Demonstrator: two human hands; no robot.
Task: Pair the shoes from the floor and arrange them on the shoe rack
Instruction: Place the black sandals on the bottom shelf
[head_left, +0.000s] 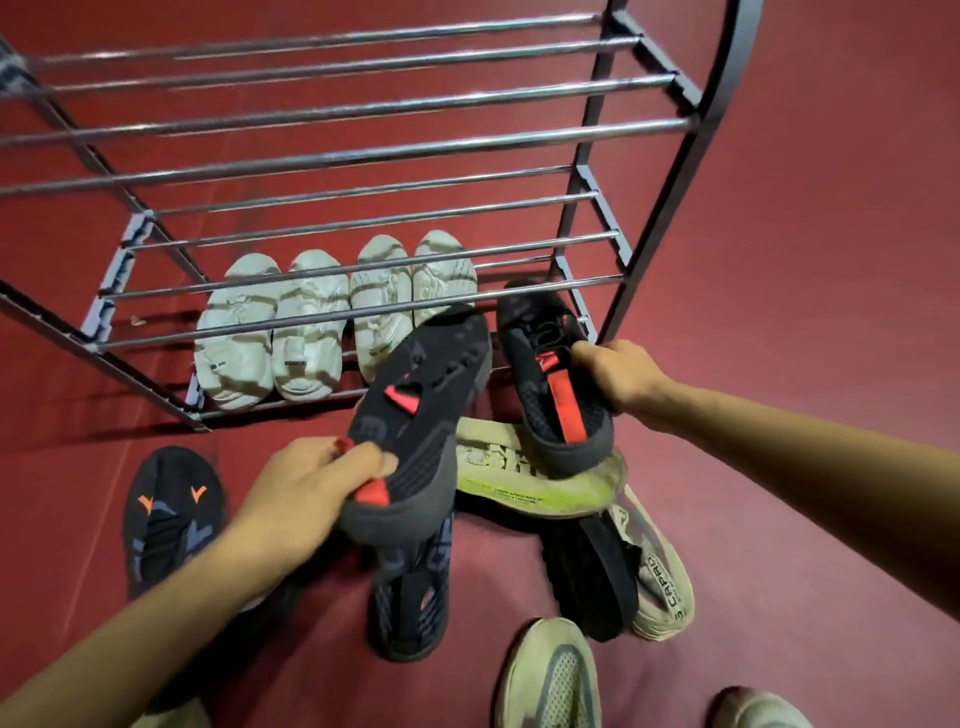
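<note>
My left hand (306, 488) grips the heel of a black shoe with red accents (421, 415), held in the air and pointing at the shoe rack (363, 150). My right hand (618, 376) grips the matching black and red shoe (550, 374) by its side, its toe at the right end of the rack's lowest shelf. Two pairs of white shoes (270, 332) (410, 296) stand side by side on that lowest shelf. The upper shelves hold nothing.
On the red floor lie a black shoe with orange marks (171, 514), a dark shoe with blue print (415, 592), a beige shoe on its side showing a yellow sole (535, 483), a black sole (592, 571), and further beige shoes (665, 577) (550, 675).
</note>
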